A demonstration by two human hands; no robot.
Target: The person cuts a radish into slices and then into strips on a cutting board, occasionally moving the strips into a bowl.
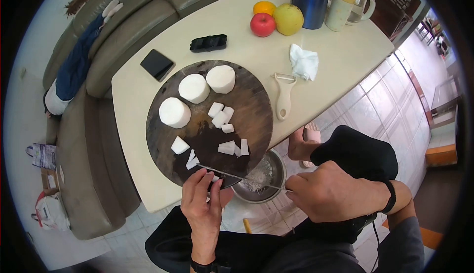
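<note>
My right hand (pixel 328 191) is closed around the handle of a knife (pixel 256 181), whose thin blade, seen nearly edge-on, reaches left over the near rim of a round dark cutting board (pixel 256 105). My left hand (pixel 202 201) pinches a small white piece (pixel 216 178) under the blade at that rim; fingers partly hide it. Three thick white rounds, perhaps radish, stand at the back of the board, one of them the left round (pixel 175 113). Small chunks (pixel 219 120) lie mid-board, and thin slices (pixel 226 147) and a wedge (pixel 180 145) lie closer to my hands.
Below the table (pixel 133 174) edge, a metal bowl (pixel 276 174) holds white shreds. A peeler (pixel 284 97), tissue (pixel 303 61), phone (pixel 157 64) and black object (pixel 208 43) surround the board. Fruit (pixel 289 19) and a blue flask (pixel 311 1) stand behind. Someone lies on the sofa (pixel 89 174).
</note>
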